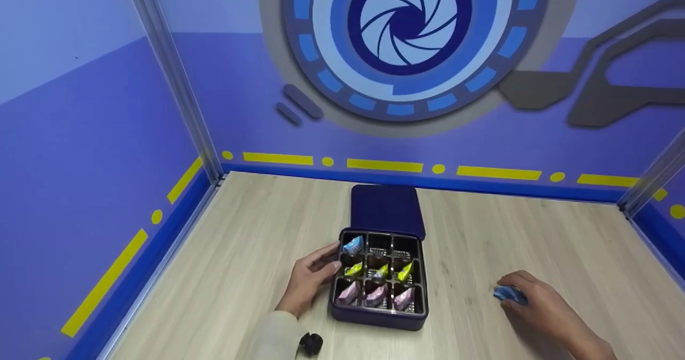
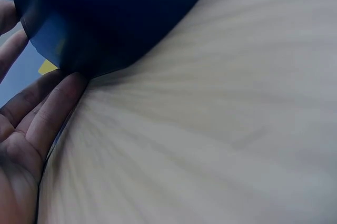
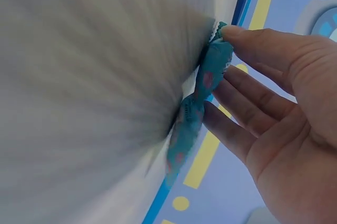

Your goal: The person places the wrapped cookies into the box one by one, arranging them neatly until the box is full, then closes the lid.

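A dark blue box (image 1: 380, 320) with a divided black tray stands on the table. One blue-wrapped candy (image 1: 353, 245) lies in its far left compartment, yellow-wrapped candies (image 1: 405, 271) fill the middle row and pink-wrapped candies (image 1: 376, 296) the near row. My left hand (image 1: 310, 280) rests against the box's left side, thumb at the rim and fingers straight along the wall. To the right of the box, my right hand (image 1: 540, 304) pinches blue-wrapped candy (image 3: 213, 71) at the tabletop. A second blue wrapper (image 3: 184, 129) shows just below it in the right wrist view, close to the fingertips.
The dark blue lid (image 1: 385, 210) lies behind the box. Two far compartments, middle and right, hold no candy. A small black object (image 1: 311, 344) is beside the left sleeve (image 1: 278, 336). Printed blue walls (image 1: 299, 140) enclose the wooden table (image 1: 460, 231).
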### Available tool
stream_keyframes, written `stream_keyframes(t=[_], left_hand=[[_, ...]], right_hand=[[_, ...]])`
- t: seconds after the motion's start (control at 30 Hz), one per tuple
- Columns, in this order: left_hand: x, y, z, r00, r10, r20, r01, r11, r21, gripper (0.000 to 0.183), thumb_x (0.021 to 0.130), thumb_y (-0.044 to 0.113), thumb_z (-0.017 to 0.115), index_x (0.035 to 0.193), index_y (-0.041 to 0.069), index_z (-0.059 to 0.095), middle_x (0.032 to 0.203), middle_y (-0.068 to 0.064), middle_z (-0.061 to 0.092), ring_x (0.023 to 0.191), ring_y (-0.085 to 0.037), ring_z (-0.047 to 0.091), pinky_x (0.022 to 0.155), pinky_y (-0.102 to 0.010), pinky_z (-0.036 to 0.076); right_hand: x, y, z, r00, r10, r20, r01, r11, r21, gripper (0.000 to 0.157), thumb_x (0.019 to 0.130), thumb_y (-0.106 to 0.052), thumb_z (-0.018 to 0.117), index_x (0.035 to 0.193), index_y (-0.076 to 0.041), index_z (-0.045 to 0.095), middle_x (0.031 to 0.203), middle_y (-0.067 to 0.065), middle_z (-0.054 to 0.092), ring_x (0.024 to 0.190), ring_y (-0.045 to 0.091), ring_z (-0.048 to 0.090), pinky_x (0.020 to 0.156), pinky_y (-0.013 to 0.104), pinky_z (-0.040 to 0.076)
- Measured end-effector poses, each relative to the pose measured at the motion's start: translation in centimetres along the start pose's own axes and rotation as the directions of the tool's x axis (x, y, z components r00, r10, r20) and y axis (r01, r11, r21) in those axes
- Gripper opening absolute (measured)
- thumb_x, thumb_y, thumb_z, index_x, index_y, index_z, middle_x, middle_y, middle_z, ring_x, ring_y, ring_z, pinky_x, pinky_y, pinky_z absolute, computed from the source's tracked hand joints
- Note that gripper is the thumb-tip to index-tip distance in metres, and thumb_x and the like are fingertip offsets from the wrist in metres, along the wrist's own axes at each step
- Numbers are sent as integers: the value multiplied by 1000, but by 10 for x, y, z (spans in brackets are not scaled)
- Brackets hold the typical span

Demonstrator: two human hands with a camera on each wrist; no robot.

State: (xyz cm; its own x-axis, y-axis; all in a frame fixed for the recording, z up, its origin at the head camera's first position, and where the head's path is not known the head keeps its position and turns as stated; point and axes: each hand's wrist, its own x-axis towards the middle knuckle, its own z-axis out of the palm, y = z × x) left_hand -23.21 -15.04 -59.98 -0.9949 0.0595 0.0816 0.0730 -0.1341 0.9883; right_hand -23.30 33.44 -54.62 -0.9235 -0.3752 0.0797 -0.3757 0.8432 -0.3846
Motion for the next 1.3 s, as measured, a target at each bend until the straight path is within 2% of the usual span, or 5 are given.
stream_keyframes(t=[0.23,0.43,0.73,1.0,1.3], left_hand=[[0,-1,0,1000,-1,4,1,1000,4,51,101,12,76,149,7,62,148,-17,61,125,-30,66,95,-33,59],[0,-2,-1,1000,-13,-4,13,1000,11,51,100,13,77,149,7,63,147,-16,62,125,-29,66,95,-34,60],[0,-1,-1,1000,-12,8,13,1000,-19,51,101,12,76,149,6,62,148,-18,61,125,-30,65,96,-35,59],[0,1,0,1000,-12,6,12,1000,12,51,100,14,76,149,7,62,149,-17,61,125,-31,65,96,-34,59],[0,-1,-1,1000,-18,-2,18,1000,8,51,100,13,77,149,8,63,147,-17,61,125,-29,65,95,-34,59]], right_hand=[[-6,4,-4,999,-22,-39,19,998,-67,32,83,-9,91,110,-9,74,110,0,68,99,26,71,85,49,61],[-6,4,-2,999,-28,-25,27,999,-42,28,85,-2,87,109,-8,74,108,-1,68,98,25,70,85,48,61],[-6,4,2,997,-39,-63,36,999,-38,26,86,3,81,108,-9,74,106,-2,68,99,26,71,86,50,60],[-5,5,0,999,-14,-30,13,1000,-17,38,81,10,77,117,-2,72,113,7,70,105,33,71,88,54,59],[-4,6,-3,997,74,-16,-73,997,36,28,91,4,77,119,0,70,113,12,70,104,33,70,85,53,59]])
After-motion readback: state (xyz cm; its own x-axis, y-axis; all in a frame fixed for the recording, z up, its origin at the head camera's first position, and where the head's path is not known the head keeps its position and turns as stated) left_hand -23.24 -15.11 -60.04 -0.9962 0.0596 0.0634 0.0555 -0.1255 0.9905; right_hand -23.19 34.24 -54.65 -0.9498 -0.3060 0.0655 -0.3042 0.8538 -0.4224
